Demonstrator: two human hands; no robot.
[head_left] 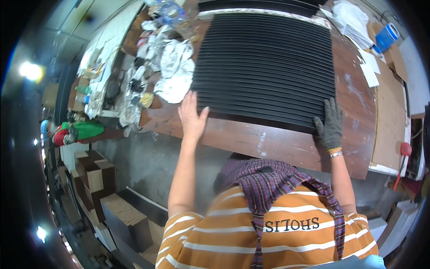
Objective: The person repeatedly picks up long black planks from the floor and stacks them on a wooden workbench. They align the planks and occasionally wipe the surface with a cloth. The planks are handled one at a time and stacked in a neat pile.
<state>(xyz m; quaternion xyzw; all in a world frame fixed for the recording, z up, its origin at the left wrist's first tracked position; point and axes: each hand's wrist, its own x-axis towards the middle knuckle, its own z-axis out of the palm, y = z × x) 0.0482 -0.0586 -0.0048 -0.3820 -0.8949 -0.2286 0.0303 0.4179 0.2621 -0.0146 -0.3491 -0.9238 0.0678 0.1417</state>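
A row of long black strips [265, 67] lies side by side on a brown tabletop [242, 129], forming a wide ribbed block. My left hand [193, 114] is bare and flat at the block's near left corner, its thumb spread away from the fingers. At the near right corner, my right hand [331, 124] wears a dark grey knitted glove. Its fingers point away from me along the right edge, with the thumb against the front edge. Neither hand is closed around anything. Whether the strips are separate or joined cannot be told.
Crumpled white cloth or paper [174, 67] lies left of the strips, below clear plastic bottles [171, 13]. More black strips [262, 5] are at the far side. A blue container [386, 37] and white papers [369, 72] stand right. Cardboard boxes [95, 175] sit on the floor, lower left.
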